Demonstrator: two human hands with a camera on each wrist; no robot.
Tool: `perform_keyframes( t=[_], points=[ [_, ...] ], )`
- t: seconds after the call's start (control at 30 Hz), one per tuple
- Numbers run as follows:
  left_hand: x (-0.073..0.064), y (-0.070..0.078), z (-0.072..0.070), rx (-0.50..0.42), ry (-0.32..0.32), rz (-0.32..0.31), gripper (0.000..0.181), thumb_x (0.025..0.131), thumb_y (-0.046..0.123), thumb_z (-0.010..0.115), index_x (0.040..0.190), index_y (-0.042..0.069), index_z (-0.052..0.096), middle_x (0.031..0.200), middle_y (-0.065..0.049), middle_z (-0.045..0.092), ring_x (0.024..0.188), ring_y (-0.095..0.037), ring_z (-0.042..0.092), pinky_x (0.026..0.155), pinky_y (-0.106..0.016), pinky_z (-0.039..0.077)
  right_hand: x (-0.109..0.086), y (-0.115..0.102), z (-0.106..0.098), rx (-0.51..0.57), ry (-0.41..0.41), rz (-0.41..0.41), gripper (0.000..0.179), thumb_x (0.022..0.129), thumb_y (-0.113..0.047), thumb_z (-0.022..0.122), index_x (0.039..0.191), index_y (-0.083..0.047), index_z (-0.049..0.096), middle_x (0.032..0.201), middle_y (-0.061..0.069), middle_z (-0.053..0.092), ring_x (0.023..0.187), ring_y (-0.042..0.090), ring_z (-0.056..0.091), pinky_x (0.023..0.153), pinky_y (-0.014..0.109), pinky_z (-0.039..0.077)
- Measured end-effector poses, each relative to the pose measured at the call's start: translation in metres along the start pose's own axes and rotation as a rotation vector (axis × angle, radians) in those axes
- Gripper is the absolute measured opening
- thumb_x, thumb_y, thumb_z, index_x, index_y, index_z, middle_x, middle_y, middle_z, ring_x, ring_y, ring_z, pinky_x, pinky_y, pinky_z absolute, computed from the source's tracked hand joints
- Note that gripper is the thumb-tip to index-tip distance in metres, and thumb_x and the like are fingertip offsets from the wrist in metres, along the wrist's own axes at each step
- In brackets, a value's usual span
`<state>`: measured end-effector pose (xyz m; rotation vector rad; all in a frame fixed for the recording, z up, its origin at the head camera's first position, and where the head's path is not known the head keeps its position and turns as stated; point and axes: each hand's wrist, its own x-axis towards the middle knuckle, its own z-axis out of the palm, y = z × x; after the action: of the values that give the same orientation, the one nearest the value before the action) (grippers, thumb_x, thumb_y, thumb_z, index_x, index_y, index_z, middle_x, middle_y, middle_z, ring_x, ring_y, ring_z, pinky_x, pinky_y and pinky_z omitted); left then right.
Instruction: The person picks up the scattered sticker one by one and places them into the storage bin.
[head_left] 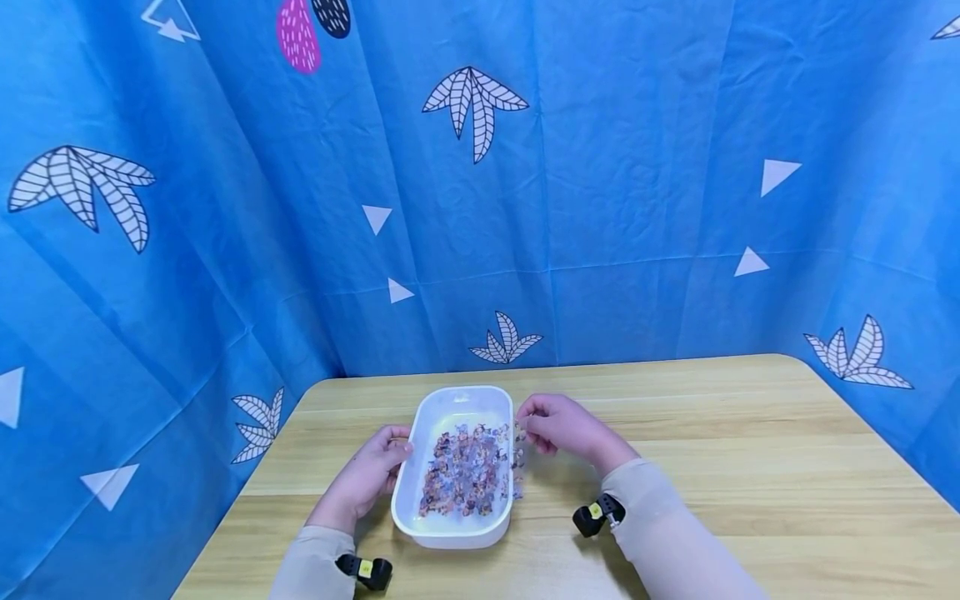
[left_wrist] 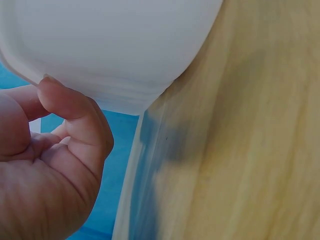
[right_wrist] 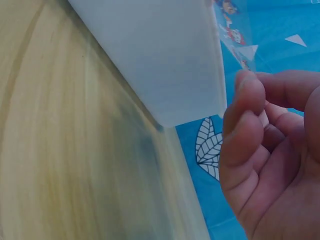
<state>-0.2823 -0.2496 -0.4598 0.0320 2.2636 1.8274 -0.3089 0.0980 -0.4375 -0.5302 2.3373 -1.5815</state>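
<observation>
A white rectangular plastic container [head_left: 450, 540] stands on the table in the head view. My left hand [head_left: 371, 468] holds its left side at the rim, fingers bent in the left wrist view. A clear film printed with small colourful cartoon figures [head_left: 518, 467] lies over the container and sticks out past its right rim. My right hand [head_left: 561, 427] pinches the film's edge between thumb and fingertip, just outside that rim. In the right wrist view the film [right_wrist: 234, 34] stretches up from the fingertips beside the container wall. Whether the figures inside belong wholly to the film, I cannot tell.
The light wooden table [head_left: 720, 450] reaches out to the right of the container. A blue patterned curtain [head_left: 600, 183] hangs behind the table and along its left side. A small black device [head_left: 596, 517] is strapped on each wrist.
</observation>
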Motion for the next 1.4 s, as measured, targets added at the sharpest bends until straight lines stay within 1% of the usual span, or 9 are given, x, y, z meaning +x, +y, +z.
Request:
perform_keyframes(
  t=[0.23,0.4,0.5,0.63,0.87,1.13,1.27,1.4],
  points=[
    [0.001,-0.001,-0.001,0.004,-0.002,0.0,0.034,0.106,0.017,0.051,0.136,0.004,0.047,0.112,-0.018,0.06,0.094,-0.029,0.064,0.077,-0.041,0.058,0.003,0.003,0.002,0.004,0.027,0.007,0.018,0.102,-0.024,0.059,0.103,-0.008,0.067,0.077,0.008,0.062,0.06,0.018,0.056,0.059,0.034,0.051],
    [0.002,-0.001,-0.001,0.0,0.0,-0.001,0.034,0.105,0.016,0.05,0.137,0.004,0.047,0.112,-0.018,0.061,0.095,-0.029,0.065,0.078,-0.042,0.058,0.004,0.001,0.006,0.013,0.036,0.003,0.013,0.102,-0.019,0.057,0.102,-0.011,0.067,0.079,0.008,0.064,0.059,0.017,0.055,0.057,0.031,0.049],
    [0.001,-0.002,-0.001,-0.001,0.0,-0.002,0.034,0.105,0.015,0.05,0.137,0.004,0.047,0.112,-0.018,0.061,0.094,-0.029,0.065,0.078,-0.042,0.058,0.005,0.001,0.009,0.002,0.042,-0.007,0.013,0.102,-0.017,0.055,0.102,-0.012,0.067,0.08,0.008,0.064,0.059,0.017,0.054,0.055,0.03,0.049],
    [0.0,-0.001,-0.001,0.003,0.001,-0.002,0.034,0.105,0.015,0.05,0.137,0.003,0.047,0.112,-0.018,0.061,0.094,-0.03,0.065,0.078,-0.042,0.058,0.007,0.002,0.012,0.001,0.052,-0.008,0.013,0.102,-0.017,0.055,0.104,-0.012,0.067,0.081,0.007,0.065,0.059,0.016,0.053,0.055,0.029,0.048],
    [-0.001,0.0,0.0,0.012,0.011,-0.002,0.034,0.106,0.017,0.051,0.137,0.004,0.047,0.112,-0.018,0.062,0.095,-0.029,0.065,0.078,-0.042,0.058,0.007,0.0,0.016,0.029,0.043,-0.017,0.014,0.103,-0.018,0.056,0.108,-0.01,0.066,0.084,0.009,0.064,0.061,0.018,0.053,0.058,0.031,0.047],
    [-0.002,0.0,0.0,0.017,0.002,0.004,0.034,0.106,0.017,0.05,0.136,0.003,0.047,0.113,-0.02,0.062,0.096,-0.031,0.065,0.078,-0.042,0.058,0.007,-0.001,0.016,0.005,0.04,-0.013,0.021,0.103,-0.02,0.057,0.116,-0.006,0.067,0.086,0.01,0.066,0.062,0.019,0.054,0.057,0.032,0.046],
    [-0.002,0.001,0.0,0.012,0.008,-0.002,0.034,0.105,0.017,0.051,0.136,0.004,0.048,0.113,-0.018,0.062,0.096,-0.03,0.065,0.078,-0.042,0.058,0.007,-0.001,0.016,-0.003,0.047,-0.006,0.02,0.103,-0.02,0.057,0.115,-0.008,0.067,0.086,0.009,0.066,0.064,0.021,0.055,0.056,0.032,0.046],
    [-0.002,0.001,0.001,0.008,0.006,-0.003,0.035,0.105,0.018,0.052,0.137,0.004,0.047,0.113,-0.019,0.061,0.096,-0.03,0.065,0.079,-0.042,0.058,0.006,-0.002,0.014,-0.019,0.051,0.0,0.02,0.103,-0.019,0.056,0.114,-0.007,0.067,0.087,0.009,0.066,0.066,0.022,0.056,0.059,0.033,0.047]
  ],
)
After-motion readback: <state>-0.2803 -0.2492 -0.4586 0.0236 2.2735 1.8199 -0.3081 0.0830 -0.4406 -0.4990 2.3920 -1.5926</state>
